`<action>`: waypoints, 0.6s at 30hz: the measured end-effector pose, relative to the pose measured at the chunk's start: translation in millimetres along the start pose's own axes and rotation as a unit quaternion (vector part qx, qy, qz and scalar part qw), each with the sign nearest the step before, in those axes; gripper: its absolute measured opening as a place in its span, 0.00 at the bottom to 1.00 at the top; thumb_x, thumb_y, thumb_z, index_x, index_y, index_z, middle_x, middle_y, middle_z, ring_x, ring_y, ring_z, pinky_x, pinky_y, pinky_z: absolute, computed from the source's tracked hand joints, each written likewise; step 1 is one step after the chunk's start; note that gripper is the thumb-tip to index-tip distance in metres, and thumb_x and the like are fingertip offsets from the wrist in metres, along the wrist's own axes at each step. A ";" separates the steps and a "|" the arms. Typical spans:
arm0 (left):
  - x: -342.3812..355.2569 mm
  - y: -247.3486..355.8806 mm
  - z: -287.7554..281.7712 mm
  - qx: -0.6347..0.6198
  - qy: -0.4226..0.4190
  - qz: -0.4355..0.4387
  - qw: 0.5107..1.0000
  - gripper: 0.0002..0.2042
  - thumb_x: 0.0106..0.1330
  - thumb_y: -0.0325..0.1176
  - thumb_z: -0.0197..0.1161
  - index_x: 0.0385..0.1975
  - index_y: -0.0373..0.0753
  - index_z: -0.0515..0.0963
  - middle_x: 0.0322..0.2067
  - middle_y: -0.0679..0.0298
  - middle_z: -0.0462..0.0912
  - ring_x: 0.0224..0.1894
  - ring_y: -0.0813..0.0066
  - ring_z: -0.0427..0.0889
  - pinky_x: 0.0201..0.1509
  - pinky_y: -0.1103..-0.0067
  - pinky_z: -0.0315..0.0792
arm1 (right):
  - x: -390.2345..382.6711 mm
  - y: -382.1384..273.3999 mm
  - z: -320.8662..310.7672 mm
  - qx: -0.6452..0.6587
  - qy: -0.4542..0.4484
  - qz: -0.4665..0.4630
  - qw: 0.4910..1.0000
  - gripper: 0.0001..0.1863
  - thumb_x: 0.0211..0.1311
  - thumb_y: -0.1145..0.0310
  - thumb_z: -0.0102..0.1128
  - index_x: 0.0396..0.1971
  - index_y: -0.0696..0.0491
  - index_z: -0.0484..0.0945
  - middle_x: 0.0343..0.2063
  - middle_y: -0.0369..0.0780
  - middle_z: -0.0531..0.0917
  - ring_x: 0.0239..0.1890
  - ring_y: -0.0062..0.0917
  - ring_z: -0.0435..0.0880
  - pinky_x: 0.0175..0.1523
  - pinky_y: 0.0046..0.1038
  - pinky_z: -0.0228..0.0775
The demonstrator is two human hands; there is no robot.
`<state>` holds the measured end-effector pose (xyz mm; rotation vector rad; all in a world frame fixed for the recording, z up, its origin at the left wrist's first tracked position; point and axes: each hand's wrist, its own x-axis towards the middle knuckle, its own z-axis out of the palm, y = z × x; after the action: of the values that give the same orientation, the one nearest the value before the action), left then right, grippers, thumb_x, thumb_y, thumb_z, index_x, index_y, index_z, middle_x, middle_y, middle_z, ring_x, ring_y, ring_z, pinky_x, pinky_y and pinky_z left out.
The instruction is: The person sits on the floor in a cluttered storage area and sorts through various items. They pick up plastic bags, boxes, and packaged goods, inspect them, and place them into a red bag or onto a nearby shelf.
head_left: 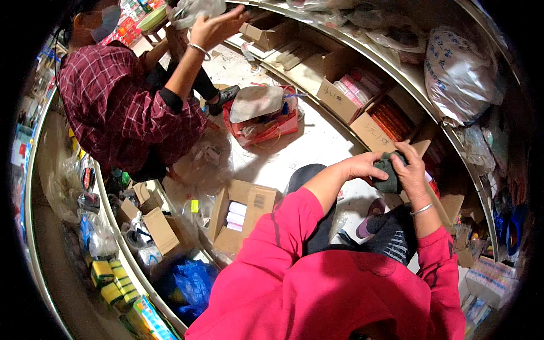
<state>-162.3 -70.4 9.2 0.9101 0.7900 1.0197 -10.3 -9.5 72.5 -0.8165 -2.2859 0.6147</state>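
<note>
While both of the person's hands meet at the right of the view, they close together on one small dark green cloth bundle (390,173): the left hand (362,165) curls its fingers over the bundle's left end, and the right hand (411,170) wraps it from above and the right, a thin bangle on that wrist. The bundle is held in the air above the floor, just in front of an open brown carton of orange-red packets (391,120) that stands on the low shelf (453,139).

Two shelves curve along either side, leaving a narrow strip of pale floor (317,141) between them, much of it taken up. Beside the first carton stands a second open carton of pink packets (354,88). A third open carton (241,215), with about three white and pink packs in it, sits on the floor by the person's knee. One red bag (266,127) with a grey cover lies mid-floor. One large silvery plastic sack (459,73) rests on the right shelf. Several yellow and green sponges (113,280) are stacked at the lower left, near a blue plastic bag (192,283).

A second person in a plaid shirt (113,107) crouches at the upper left, one hand raised to a clear plastic bag (195,10).
</note>
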 end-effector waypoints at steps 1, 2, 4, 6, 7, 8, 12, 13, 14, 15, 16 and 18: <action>0.2 -2.3 -8.1 0.017 -0.013 -0.001 1.000 0.24 0.46 0.32 0.65 0.46 0.39 0.68 0.37 0.62 0.75 0.31 0.72 0.76 0.32 0.76 0.73 | 0.5 -8.8 6.7 0.031 -0.032 0.012 0.999 0.17 0.46 0.69 0.59 0.38 0.58 0.73 0.40 0.45 0.75 0.46 0.33 0.73 0.50 0.27 0.62; 0.5 -6.5 -12.3 0.012 0.005 0.003 1.000 0.24 0.45 0.32 0.65 0.45 0.40 0.69 0.35 0.63 0.76 0.29 0.77 0.76 0.31 0.81 0.72 | 1.8 -11.9 9.2 0.016 -0.054 -0.013 0.998 0.20 0.46 0.69 0.58 0.42 0.57 0.70 0.44 0.46 0.71 0.49 0.34 0.70 0.53 0.29 0.60; 5.0 -16.0 -11.5 -0.049 0.034 0.041 0.997 0.22 0.46 0.32 0.65 0.44 0.40 0.70 0.33 0.65 0.77 0.29 0.78 0.75 0.31 0.81 0.71 | 1.3 -16.6 7.5 -0.027 -0.078 -0.034 0.996 0.27 0.45 0.67 0.57 0.49 0.55 0.65 0.52 0.46 0.63 0.55 0.37 0.62 0.57 0.32 0.54; 7.4 -13.6 -25.7 0.006 0.097 0.114 0.989 0.20 0.46 0.31 0.65 0.41 0.39 0.72 0.30 0.68 0.77 0.29 0.81 0.74 0.31 0.82 0.70 | 5.6 -20.3 8.9 -0.028 -0.095 -0.034 0.995 0.37 0.43 0.61 0.59 0.56 0.52 0.56 0.59 0.47 0.52 0.60 0.40 0.52 0.61 0.36 0.46; 5.4 -13.2 -28.9 -0.012 0.120 0.107 0.987 0.20 0.46 0.31 0.65 0.41 0.39 0.72 0.30 0.68 0.77 0.30 0.79 0.74 0.32 0.82 0.70 | 4.4 -13.3 9.2 -0.007 -0.116 -0.040 0.992 0.40 0.41 0.56 0.59 0.56 0.52 0.55 0.59 0.48 0.51 0.61 0.41 0.51 0.61 0.35 0.45; 0.3 -7.9 -25.8 -0.053 0.124 0.109 0.985 0.20 0.45 0.30 0.64 0.41 0.38 0.72 0.31 0.68 0.76 0.31 0.79 0.74 0.34 0.81 0.70 | 2.7 -15.8 7.6 0.017 -0.134 -0.027 0.990 0.42 0.40 0.54 0.58 0.57 0.53 0.53 0.59 0.48 0.51 0.61 0.41 0.50 0.62 0.35 0.44; -9.2 12.8 -11.8 -0.075 0.107 0.113 0.985 0.19 0.44 0.25 0.61 0.40 0.38 0.72 0.31 0.68 0.76 0.33 0.80 0.73 0.36 0.82 0.69 | 2.0 -18.8 2.0 0.188 -0.123 0.086 0.971 0.45 0.38 0.59 0.63 0.58 0.54 0.51 0.54 0.45 0.60 0.56 0.33 0.60 0.59 0.30 0.51; -15.1 17.2 -7.9 -0.086 0.093 0.115 0.985 0.19 0.44 0.24 0.61 0.40 0.38 0.72 0.31 0.69 0.75 0.32 0.80 0.73 0.36 0.83 0.69 | 2.0 -26.4 -0.1 0.289 -0.116 0.137 0.940 0.45 0.38 0.60 0.63 0.58 0.54 0.50 0.53 0.43 0.62 0.54 0.31 0.63 0.58 0.29 0.53; -11.0 12.0 -12.4 -0.033 0.088 0.121 0.988 0.19 0.42 0.24 0.61 0.39 0.38 0.73 0.29 0.70 0.75 0.31 0.81 0.72 0.34 0.83 0.68 | 1.6 -21.6 1.6 0.317 -0.102 0.121 0.935 0.42 0.39 0.64 0.62 0.57 0.55 0.53 0.50 0.42 0.66 0.51 0.28 0.67 0.55 0.27 0.57; -7.8 8.4 -14.0 -0.015 0.088 0.136 0.987 0.20 0.40 0.24 0.61 0.38 0.38 0.73 0.28 0.71 0.74 0.30 0.81 0.71 0.33 0.83 0.67 | 0.7 -11.5 6.3 0.293 -0.108 0.120 0.942 0.40 0.39 0.65 0.62 0.56 0.56 0.55 0.49 0.42 0.67 0.51 0.28 0.67 0.55 0.27 0.57; -4.1 3.4 -18.3 0.044 0.100 0.150 0.983 0.20 0.40 0.25 0.62 0.39 0.37 0.73 0.29 0.70 0.74 0.31 0.80 0.72 0.34 0.83 0.67 | -2.3 0.9 12.0 0.268 -0.115 0.121 0.949 0.39 0.39 0.66 0.62 0.55 0.57 0.56 0.49 0.42 0.68 0.50 0.27 0.67 0.55 0.27 0.57; -3.2 0.7 -17.1 0.129 0.117 0.164 0.971 0.21 0.40 0.28 0.62 0.39 0.36 0.72 0.30 0.67 0.75 0.32 0.78 0.72 0.37 0.81 0.68 | -10.6 10.4 17.2 0.245 -0.097 0.139 0.955 0.32 0.42 0.69 0.61 0.51 0.59 0.63 0.44 0.41 0.72 0.47 0.25 0.70 0.52 0.26 0.60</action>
<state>-178.5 -69.0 3.2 1.1845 1.0072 1.3533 -11.5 -13.1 50.1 -0.8572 -2.0542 1.3793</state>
